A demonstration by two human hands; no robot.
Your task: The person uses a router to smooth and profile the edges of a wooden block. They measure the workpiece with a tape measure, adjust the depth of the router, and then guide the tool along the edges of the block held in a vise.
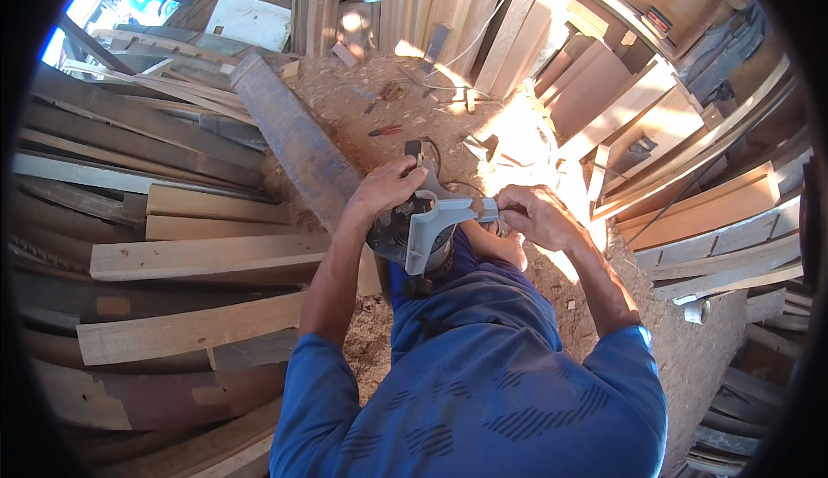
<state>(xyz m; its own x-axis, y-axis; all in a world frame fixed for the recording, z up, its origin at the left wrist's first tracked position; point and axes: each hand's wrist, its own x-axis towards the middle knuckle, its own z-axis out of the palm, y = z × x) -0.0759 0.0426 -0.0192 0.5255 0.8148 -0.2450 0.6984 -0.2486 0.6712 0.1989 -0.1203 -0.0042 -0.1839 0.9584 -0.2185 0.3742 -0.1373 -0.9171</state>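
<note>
In front of my lap is a power tool [429, 235] with a light grey metal frame and a dark rounded body; its exact kind is hard to tell. My left hand [388, 186] is wrapped over its upper left part, beside a dark upright piece. At the right end of the grey frame, my right hand [542, 217] has its fingers curled against the tip, and whatever they may also pinch is hidden. A dark cord [436, 160] loops just beyond the tool. A long, dusty plank [297, 137] slants away beyond my left hand.
Red-handled pliers [385, 130] lie on the sawdust-covered ground [371, 90] ahead. Stacked boards [203, 258] crowd the left side. More planks lean upright at the back [448, 3], and panels [595, 90] stand at the right. My bare foot [515, 252] is near the tool.
</note>
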